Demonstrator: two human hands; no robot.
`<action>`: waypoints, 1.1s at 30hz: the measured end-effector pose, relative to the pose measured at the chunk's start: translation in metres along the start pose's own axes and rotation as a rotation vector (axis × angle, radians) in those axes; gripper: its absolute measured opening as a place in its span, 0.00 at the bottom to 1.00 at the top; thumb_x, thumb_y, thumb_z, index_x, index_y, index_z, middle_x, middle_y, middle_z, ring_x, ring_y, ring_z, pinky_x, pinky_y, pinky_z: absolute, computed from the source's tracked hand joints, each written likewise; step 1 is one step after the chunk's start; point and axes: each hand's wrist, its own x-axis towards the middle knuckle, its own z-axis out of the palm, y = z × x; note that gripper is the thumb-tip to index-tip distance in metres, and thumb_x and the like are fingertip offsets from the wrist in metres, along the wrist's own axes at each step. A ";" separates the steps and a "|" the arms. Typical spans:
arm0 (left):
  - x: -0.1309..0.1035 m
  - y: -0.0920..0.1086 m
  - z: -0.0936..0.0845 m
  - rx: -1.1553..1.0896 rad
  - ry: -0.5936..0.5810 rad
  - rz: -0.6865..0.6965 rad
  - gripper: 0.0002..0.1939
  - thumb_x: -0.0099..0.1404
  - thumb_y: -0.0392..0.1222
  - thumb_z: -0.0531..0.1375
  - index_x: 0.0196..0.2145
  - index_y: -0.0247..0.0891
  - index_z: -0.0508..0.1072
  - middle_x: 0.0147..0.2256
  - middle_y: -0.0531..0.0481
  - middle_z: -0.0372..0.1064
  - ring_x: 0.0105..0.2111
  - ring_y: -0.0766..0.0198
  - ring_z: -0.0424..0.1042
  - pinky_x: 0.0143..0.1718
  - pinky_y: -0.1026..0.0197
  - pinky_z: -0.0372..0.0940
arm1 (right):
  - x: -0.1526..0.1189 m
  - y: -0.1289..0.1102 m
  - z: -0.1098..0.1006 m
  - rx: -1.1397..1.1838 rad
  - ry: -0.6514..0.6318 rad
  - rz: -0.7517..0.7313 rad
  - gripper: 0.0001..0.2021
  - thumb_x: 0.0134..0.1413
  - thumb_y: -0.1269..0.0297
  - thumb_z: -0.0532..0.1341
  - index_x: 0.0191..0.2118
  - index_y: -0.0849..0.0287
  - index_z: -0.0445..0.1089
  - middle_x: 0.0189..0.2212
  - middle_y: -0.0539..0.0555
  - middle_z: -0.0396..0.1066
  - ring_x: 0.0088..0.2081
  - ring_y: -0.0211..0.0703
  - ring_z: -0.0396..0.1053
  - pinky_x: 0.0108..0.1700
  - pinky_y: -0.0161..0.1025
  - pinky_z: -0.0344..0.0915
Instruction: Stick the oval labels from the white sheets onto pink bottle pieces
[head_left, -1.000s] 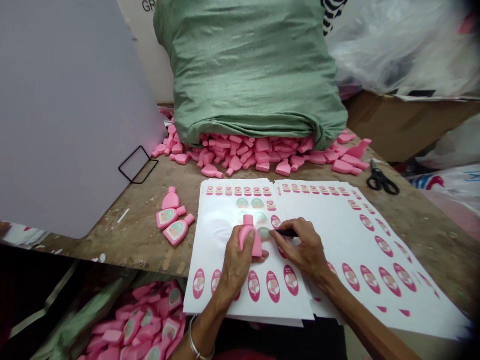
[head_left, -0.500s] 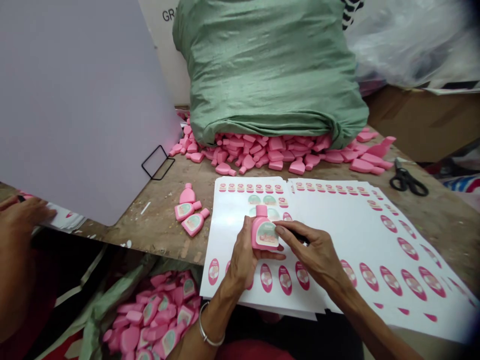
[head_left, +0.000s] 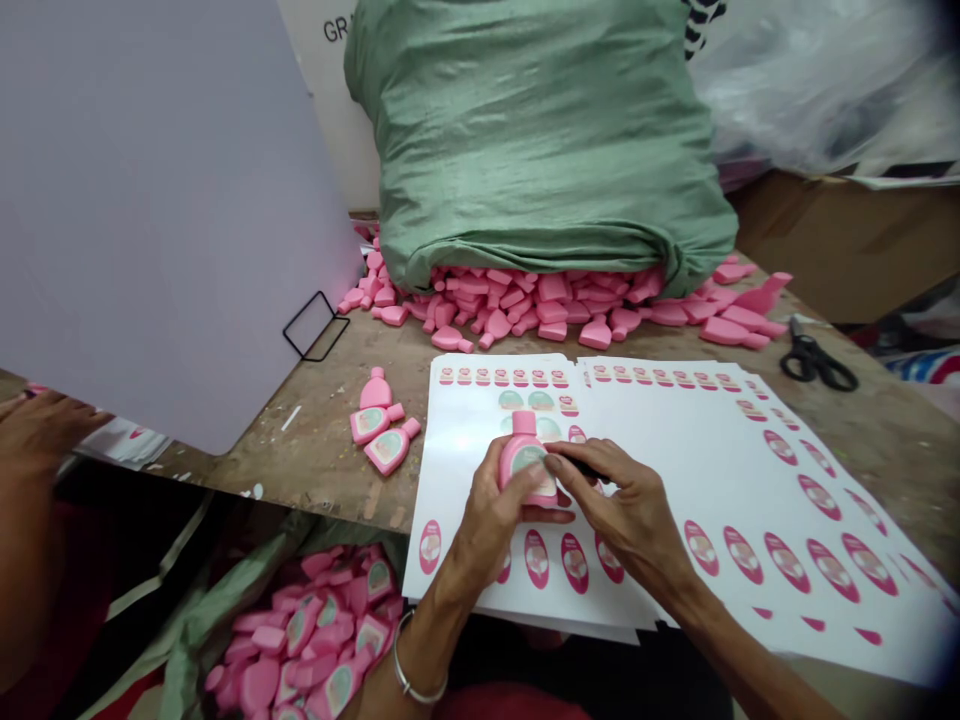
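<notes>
My left hand (head_left: 487, 510) holds a pink bottle (head_left: 524, 425) upright over the sticker sheets, its thumb lying across the green label on the bottle's front. My right hand (head_left: 626, 500) is pinched round a thin dark tool (head_left: 589, 469), its fingertips at the right edge of the label. Under both hands lies a white sticker sheet (head_left: 465, 450) with pink oval and green stickers. A second sheet (head_left: 690, 450) lies to the right. Three pink bottles (head_left: 388, 450) lie left of the sheets, at least two of them with labels.
A green sack (head_left: 540, 140) stands behind a heap of pink bottles (head_left: 495, 300). Black scissors (head_left: 817, 362) lie at the right. A grey panel (head_left: 165, 220) and a black wire stand (head_left: 316, 326) are left. Below is a sack of bottles (head_left: 300, 640). Another person's hand (head_left: 45, 430) shows far left.
My left thumb has moved onto the label on the bottle's front. The bottle has turned slightly, and my right fingertips have shifted a little left. The other person's hand has moved slightly.
</notes>
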 end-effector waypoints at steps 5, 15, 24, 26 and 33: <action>-0.002 0.002 -0.005 -0.011 -0.063 -0.036 0.17 0.60 0.39 0.61 0.47 0.36 0.66 0.36 0.49 0.67 0.34 0.63 0.72 0.37 0.57 0.71 | 0.010 0.003 -0.007 -0.116 0.019 0.089 0.19 0.45 0.52 0.65 0.43 0.56 0.73 0.39 0.56 0.73 0.41 0.49 0.69 0.45 0.47 0.66; -0.027 0.025 -0.036 0.309 -0.032 -0.097 0.19 0.59 0.50 0.59 0.45 0.36 0.67 0.37 0.41 0.72 0.32 0.58 0.74 0.35 0.57 0.68 | 0.056 0.025 0.001 0.164 -0.339 0.303 0.26 0.43 0.47 0.65 0.46 0.59 0.69 0.35 0.54 0.72 0.35 0.44 0.71 0.34 0.38 0.66; 0.003 0.029 -0.139 1.237 0.549 0.317 0.20 0.56 0.34 0.51 0.47 0.37 0.66 0.44 0.42 0.69 0.45 0.52 0.68 0.47 0.48 0.63 | 0.181 0.102 0.011 -0.621 -0.023 0.378 0.21 0.54 0.52 0.57 0.45 0.63 0.70 0.39 0.64 0.74 0.43 0.55 0.70 0.40 0.45 0.62; 0.013 0.026 -0.147 1.363 0.549 0.410 0.21 0.57 0.34 0.50 0.49 0.36 0.66 0.48 0.41 0.67 0.50 0.51 0.65 0.51 0.45 0.60 | 0.197 0.111 0.019 -0.684 0.023 0.423 0.25 0.52 0.49 0.58 0.46 0.67 0.69 0.40 0.68 0.73 0.46 0.59 0.69 0.42 0.47 0.61; 0.014 0.039 -0.134 1.523 0.599 0.546 0.21 0.62 0.45 0.53 0.53 0.42 0.67 0.56 0.43 0.60 0.59 0.47 0.53 0.57 0.41 0.53 | 0.214 0.116 0.040 -0.746 0.051 0.469 0.26 0.51 0.48 0.58 0.45 0.70 0.69 0.44 0.71 0.71 0.50 0.62 0.65 0.45 0.50 0.60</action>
